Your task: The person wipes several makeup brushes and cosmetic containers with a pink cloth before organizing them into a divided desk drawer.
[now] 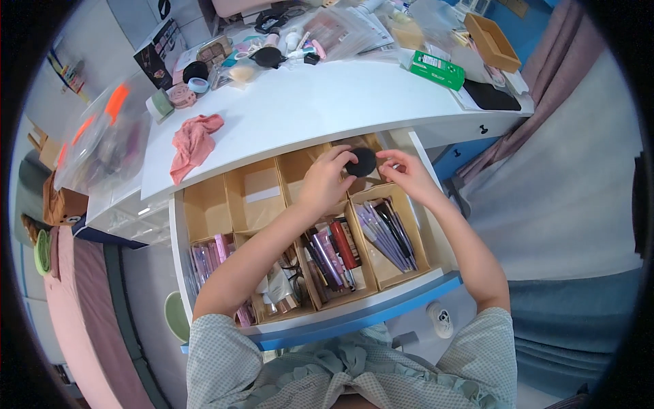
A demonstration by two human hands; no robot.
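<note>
My left hand [329,176] grips a round black disc [361,162], perhaps a compact or powder puff, by its left edge. Just right of the disc is my right hand [403,171], its fingers apart and near the rim; whether a fingertip touches cannot be told. Both hands are over the back right of an open white drawer [173,220] with cardboard compartments [253,186]. Below my right hand, one compartment holds purple and black makeup brushes [388,232]. Cosmetic tubes [332,250] fill the compartment to its left. My left forearm partly covers the front left compartments.
A pink cloth [194,145] lies near the desk's [306,97] front edge. Cosmetics and plastic bags [337,30] crowd the back, with a green box [437,70] and a wooden tray [492,42] at right. A clear bag [104,135] stands left; curtains [557,204] hang right.
</note>
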